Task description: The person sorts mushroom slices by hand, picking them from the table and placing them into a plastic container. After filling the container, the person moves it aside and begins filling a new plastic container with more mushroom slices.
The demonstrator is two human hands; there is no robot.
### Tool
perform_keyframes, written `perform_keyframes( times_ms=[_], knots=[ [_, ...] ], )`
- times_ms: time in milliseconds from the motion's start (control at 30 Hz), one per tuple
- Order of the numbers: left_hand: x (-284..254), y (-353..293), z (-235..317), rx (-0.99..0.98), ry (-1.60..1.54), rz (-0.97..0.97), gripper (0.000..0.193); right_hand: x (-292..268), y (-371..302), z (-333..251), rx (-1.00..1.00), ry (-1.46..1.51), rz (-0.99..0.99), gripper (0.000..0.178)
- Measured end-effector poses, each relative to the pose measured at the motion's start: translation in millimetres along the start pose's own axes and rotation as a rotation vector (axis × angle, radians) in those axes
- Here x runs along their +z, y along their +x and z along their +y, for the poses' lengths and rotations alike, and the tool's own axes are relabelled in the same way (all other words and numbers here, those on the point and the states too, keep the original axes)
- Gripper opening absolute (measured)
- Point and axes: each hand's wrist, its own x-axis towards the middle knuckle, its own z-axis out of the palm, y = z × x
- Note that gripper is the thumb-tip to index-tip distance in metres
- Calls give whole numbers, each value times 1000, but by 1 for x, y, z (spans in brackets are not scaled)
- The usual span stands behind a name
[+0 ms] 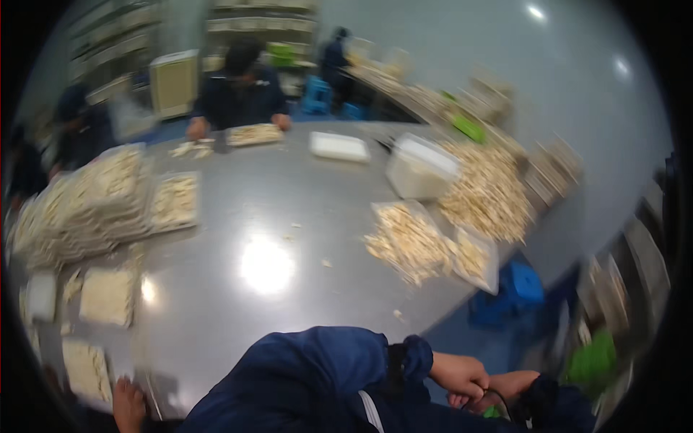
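My left hand (460,375) reaches across to the lower right, its fingers curled closed. Against it is my right hand (511,384), which comes in from a dark blue sleeve; its fingers are bent and partly hidden by the left. A thin black cord (503,401) curves out beside the fingers, and a small green patch (492,412) shows beneath them. Blur hides what exactly the hands grip. Both are off the table's near right edge, close to my body.
On the metal table (216,310), pale strips lie in a large heap (487,191) and a smaller pile (408,242), beside a white tub (421,169). Stacked trays (94,198) stand left. A co-worker (234,94) sits opposite; another person's hand (128,404) is lower left. A blue stool (516,285) stands right.
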Motion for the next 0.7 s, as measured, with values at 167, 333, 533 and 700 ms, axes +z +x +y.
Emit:
perform_keyframes(
  times_ms=[167, 333, 533, 700],
  knots=[
    [22, 54, 3, 114, -39, -324, 25, 126, -7, 51, -281, 417, 346, 37],
    [10, 60, -21, 69, -7, -409, 37, 197, -24, 86, 9, 796, 140, 40],
    [-33, 22, -106, -234, -40, -114, 40, 316, -42, 132, 606, 697, -35, 49],
    [-55, 4, -123, -255, -17, 41, 38, 325, -40, 129, 705, 717, -38, 49]
  ],
)
